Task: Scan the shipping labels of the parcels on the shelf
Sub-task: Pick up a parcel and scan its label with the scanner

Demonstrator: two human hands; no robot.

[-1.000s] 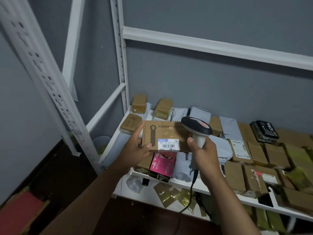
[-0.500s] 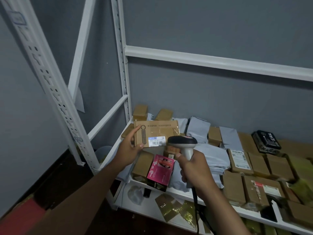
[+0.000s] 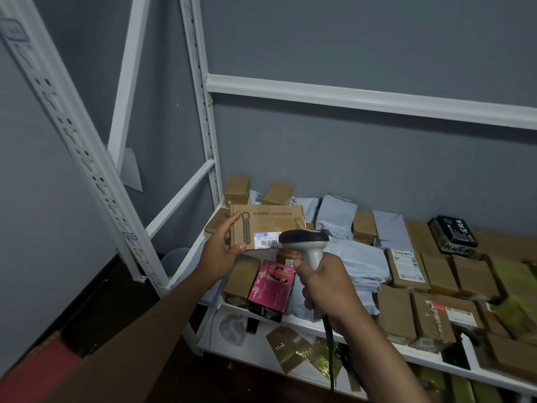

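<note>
My left hand [image 3: 219, 254] grips the left end of a flat brown cardboard parcel [image 3: 268, 221], holding it upright above the shelf. Its white shipping label [image 3: 265, 240] with a barcode faces me at the lower middle. My right hand [image 3: 327, 287] grips the handle of a grey barcode scanner [image 3: 305, 242]. The scanner's dark head sits right in front of the label's right edge and covers part of the parcel. A black cable hangs down from the scanner's handle.
The white metal shelf [image 3: 308, 322] holds several brown boxes, grey mailer bags [image 3: 359, 260], a pink box [image 3: 271, 287] at the front edge and a black box [image 3: 453, 235] at the back right. A labelled parcel [image 3: 405, 267] lies flat. White uprights stand at left. A lower shelf holds gold packets.
The parcel in my left hand has moved away from me and a little left, toward the back of the shelf. The scanner has tilted so its head points at the label.
</note>
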